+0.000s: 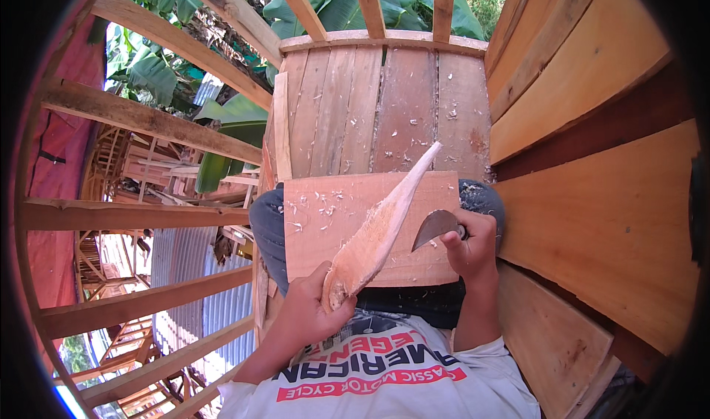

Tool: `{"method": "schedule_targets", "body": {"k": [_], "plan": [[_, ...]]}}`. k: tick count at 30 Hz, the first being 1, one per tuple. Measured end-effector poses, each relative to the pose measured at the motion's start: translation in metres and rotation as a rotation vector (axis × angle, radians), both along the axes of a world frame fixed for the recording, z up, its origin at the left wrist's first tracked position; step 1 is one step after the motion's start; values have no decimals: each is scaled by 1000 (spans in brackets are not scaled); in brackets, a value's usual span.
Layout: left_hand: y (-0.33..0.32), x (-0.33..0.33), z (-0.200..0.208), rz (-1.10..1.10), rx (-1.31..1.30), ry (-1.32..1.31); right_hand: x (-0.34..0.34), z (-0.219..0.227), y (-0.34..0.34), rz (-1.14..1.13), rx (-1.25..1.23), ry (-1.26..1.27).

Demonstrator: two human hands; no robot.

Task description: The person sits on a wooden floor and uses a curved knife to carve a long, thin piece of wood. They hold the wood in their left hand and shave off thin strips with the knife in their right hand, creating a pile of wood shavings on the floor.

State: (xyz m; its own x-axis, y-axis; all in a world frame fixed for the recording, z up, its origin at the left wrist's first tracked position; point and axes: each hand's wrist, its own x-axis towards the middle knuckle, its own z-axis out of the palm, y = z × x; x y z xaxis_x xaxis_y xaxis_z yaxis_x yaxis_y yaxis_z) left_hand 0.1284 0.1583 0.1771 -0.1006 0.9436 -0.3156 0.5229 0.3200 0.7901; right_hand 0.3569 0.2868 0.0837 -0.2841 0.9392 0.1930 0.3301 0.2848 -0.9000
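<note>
Left of the curved knife (pixel 435 228) clamped in right hand (pixel 475 247), grips pointed wood blank (pixel 379 230), slanting forward-right, in left hand (pixel 310 306).

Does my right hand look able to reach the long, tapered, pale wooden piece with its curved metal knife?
Likely yes: your right hand holds the curved metal knife close beside the wooden piece, with nothing visible between them.
</note>
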Motion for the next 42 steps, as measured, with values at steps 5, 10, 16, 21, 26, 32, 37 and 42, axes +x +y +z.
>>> {"method": "schedule_targets", "body": {"k": [5,10,16,21,26,32,37,42], "plan": [[9,-2,-1,-18,31,23,-28,20,-25,161,-108,52],[7,-4,3,-26,-29,37,-22,17,-18,122,-20,-42],[-3,-7,-3,-47,21,48,-23,20,-18,119,13,-77],[-7,-10,-5,-59,66,80,-24,20,-19,112,38,-95],[-13,-7,0,2,-47,74,-18,15,-12,63,34,-183],[-21,-10,-6,-34,-111,108,-19,0,-13,-25,32,-82],[-26,-9,-7,-26,-126,124,-16,7,-6,-66,-8,-173],[-26,-15,-14,-71,-145,117,-19,4,-10,-105,40,-131]]}}
